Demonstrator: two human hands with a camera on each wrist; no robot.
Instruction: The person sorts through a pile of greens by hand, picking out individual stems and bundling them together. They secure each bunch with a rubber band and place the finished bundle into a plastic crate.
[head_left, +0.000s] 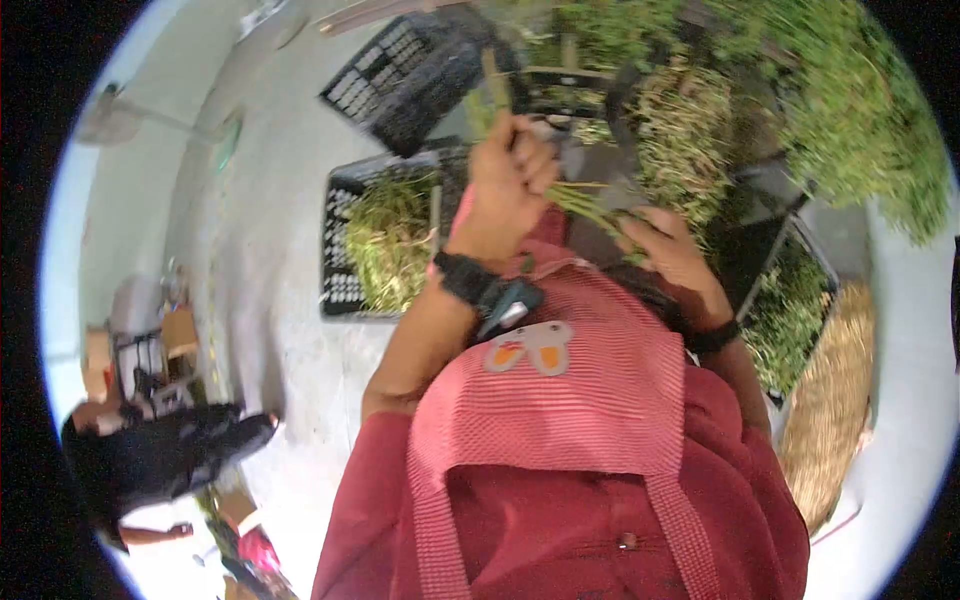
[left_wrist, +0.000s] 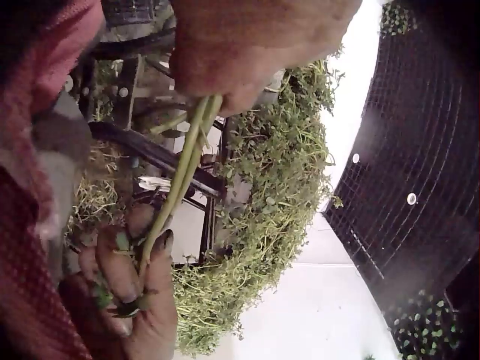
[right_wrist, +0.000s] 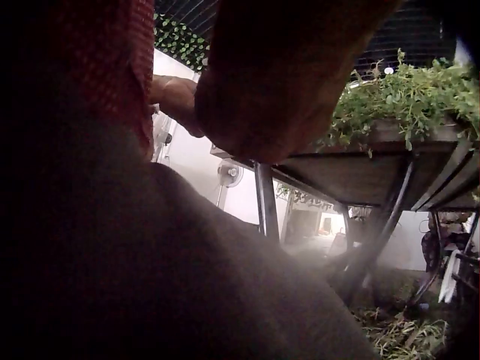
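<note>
The left hand (head_left: pixel 508 190) is curled tight round a thin bunch of green stems (head_left: pixel 585 205), its knuckles bent and the stems running out from under the fist; the left wrist view shows the same stems (left_wrist: pixel 180 176) leaving that hand (left_wrist: pixel 255 45) and passing down to the other. The right hand (head_left: pixel 672 250) takes the far end of the bunch, its fingers (left_wrist: pixel 124 262) curled and pinching the leafy tips against the palm. So both hands have hold of the one bunch, which stretches between them just above the person's lap, in front of a red striped apron (head_left: pixel 570 400). In the right wrist view that hand is a dark blur close to the lens and its fingers cannot be made out. Just beyond the hands lies a large heap of cut greens (head_left: pixel 820 110), spreading to the far right over a dark frame. To the left, on the pale floor, stands a black crate (head_left: pixel 340 235) holding more greens, with a second black crate (head_left: pixel 400 80) tilted behind it. A woven basket (head_left: pixel 835 400) lies on the right.
</note>
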